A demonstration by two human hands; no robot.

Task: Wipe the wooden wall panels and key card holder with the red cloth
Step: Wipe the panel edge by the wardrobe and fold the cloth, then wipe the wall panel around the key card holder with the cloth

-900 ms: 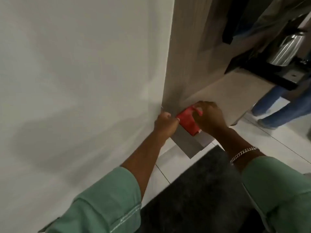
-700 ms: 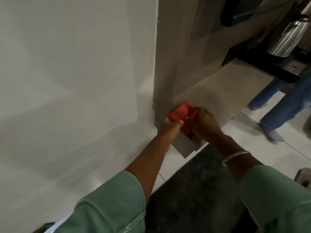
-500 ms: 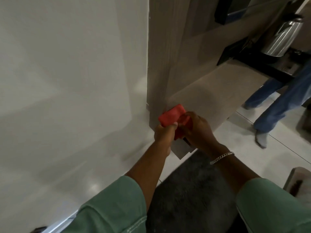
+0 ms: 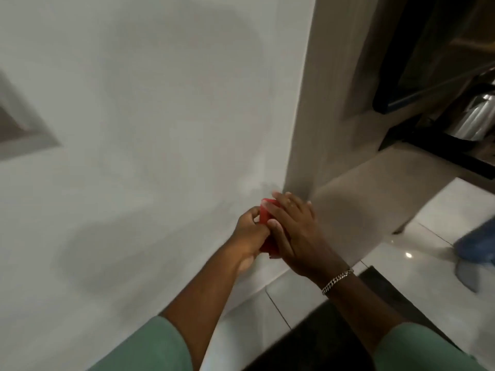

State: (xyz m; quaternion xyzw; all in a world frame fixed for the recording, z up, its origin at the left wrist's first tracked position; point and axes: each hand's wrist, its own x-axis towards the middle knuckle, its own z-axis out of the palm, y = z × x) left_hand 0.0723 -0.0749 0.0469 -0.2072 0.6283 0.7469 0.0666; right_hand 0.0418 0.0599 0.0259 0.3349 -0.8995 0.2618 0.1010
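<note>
The red cloth (image 4: 265, 215) is folded small and sits between both my hands, mostly hidden. My left hand (image 4: 249, 231) pinches its left edge. My right hand (image 4: 293, 226) lies flat over it with fingers stretched forward. Both hands are in front of the white wall (image 4: 134, 129), just left of the lower end of the wooden wall panel (image 4: 308, 116), whose side face (image 4: 375, 199) runs off to the right. No key card holder is in view.
A dark mat (image 4: 334, 330) lies on the glossy tiled floor (image 4: 428, 250) under my arms. A metal kettle (image 4: 474, 116) stands on a black tray at the right. Another person's leg in blue trousers (image 4: 479, 245) stands at the right edge. A recessed frame (image 4: 21, 135) is at far left.
Both hands with the red cloth have come off the low end of the wooden panel, moving left and up in front of the white wall. The view has tilted upward and left.
</note>
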